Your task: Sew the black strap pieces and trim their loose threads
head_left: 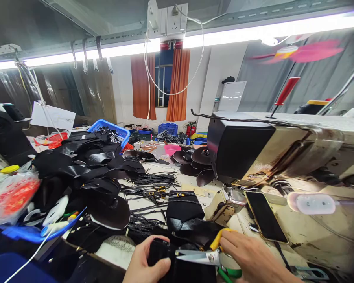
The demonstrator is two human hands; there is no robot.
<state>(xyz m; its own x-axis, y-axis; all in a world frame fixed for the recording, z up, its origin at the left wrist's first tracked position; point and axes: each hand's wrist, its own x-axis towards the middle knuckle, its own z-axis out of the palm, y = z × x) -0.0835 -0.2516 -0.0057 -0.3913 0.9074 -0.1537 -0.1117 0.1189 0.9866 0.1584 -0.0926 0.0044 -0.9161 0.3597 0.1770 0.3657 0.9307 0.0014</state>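
Observation:
At the bottom of the view my left hand (pixel 146 263) is closed around a black leather piece (pixel 177 267). My right hand (pixel 247 255) grips small thread snips (pixel 203 255) with yellow and green handles; the steel blades point left, right at the edge of the black piece by my left thumb. More black leather pieces (pixel 184 210) lie just beyond my hands on the worktable (pixel 141 202).
An industrial sewing machine (pixel 280 157) fills the right side, with a phone (pixel 265 216) lying on its bed. Heaps of black leather parts (pixel 88 165) and black cords (pixel 153 181) cover the left. Blue baskets (pixel 109 127), a plastic bag (pixel 11 196) and bottles stand around.

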